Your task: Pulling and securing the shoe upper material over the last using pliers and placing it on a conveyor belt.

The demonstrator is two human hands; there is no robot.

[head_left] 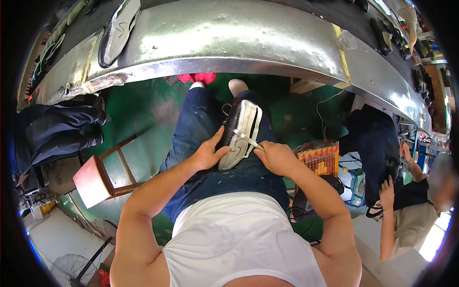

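A black shoe (245, 122) rests across my thighs with its pale underside turned up. A whitish strip runs along its right side, and a dark curved line marks the lower part of the underside. My left hand (213, 152) grips the shoe's left edge, thumb and index finger on its side. In my right hand (278, 157) is a slender tool (248, 140) with a pale handle and a thin tip, which reaches over the underside. Whether the tip is a blade or a brush I cannot make out, nor whether it touches the surface.
Ahead runs a metal-edged bench (229, 36), with another upturned shoe (119, 33) at its left and black shoes (381, 36) at its right. A wooden stool (103, 179) stands left; a beaded seat cover (319, 159) lies right. Other people sit on both sides.
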